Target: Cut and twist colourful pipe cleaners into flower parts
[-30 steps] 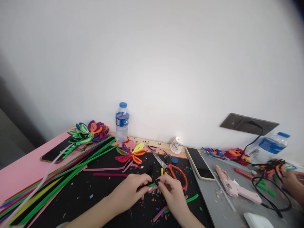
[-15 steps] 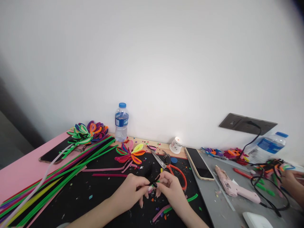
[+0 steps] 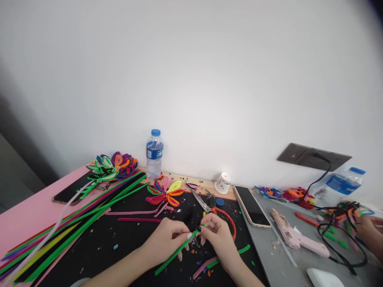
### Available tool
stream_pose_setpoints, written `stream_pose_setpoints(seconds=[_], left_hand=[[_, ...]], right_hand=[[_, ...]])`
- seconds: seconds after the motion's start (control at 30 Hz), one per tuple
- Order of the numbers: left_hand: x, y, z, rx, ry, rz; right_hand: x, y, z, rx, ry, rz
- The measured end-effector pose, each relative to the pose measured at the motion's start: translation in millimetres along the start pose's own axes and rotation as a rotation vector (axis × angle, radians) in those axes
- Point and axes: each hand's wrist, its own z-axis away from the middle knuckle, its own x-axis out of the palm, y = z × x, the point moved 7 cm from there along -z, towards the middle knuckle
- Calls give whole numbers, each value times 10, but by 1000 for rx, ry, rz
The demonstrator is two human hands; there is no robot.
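Note:
Between my two hands runs a green pipe cleaner (image 3: 170, 261), slanting from the lower left up to the fingertips. My left hand (image 3: 166, 241) pinches it between thumb and forefinger. My right hand (image 3: 217, 235) pinches its upper end; a small black piece shows at those fingertips, too small to make out. Just behind the right hand lie orange-handled scissors (image 3: 230, 219), blades pointing away. Farther back is a flower of looped, many-coloured pipe cleaners (image 3: 164, 193). Short pink and green pieces (image 3: 206, 268) lie below my right hand.
Long pipe cleaners (image 3: 80, 227) fan across the left side. A water bottle (image 3: 154, 153), a paper cup (image 3: 222, 182) and a phone (image 3: 251, 207) stand or lie at the back. To the right are a pink glue gun (image 3: 301, 237), its black cord and another person's hand (image 3: 369, 229).
The green pipe cleaner now extends toward the lower left from my fingers, where a dark strip showed before. Both hands stay nearly in place. The view has shifted slightly.

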Motion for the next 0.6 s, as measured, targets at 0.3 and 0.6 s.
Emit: stream_pose_setpoints(seconds=[0.3,0.6], left_hand=[[40,-101,-16,-105,-26,163],[60,-93,-16,-124,-50,170]], right_hand=[[6,70,-10,28,-25,-55],[45,75,-1,51,-71,-49]])
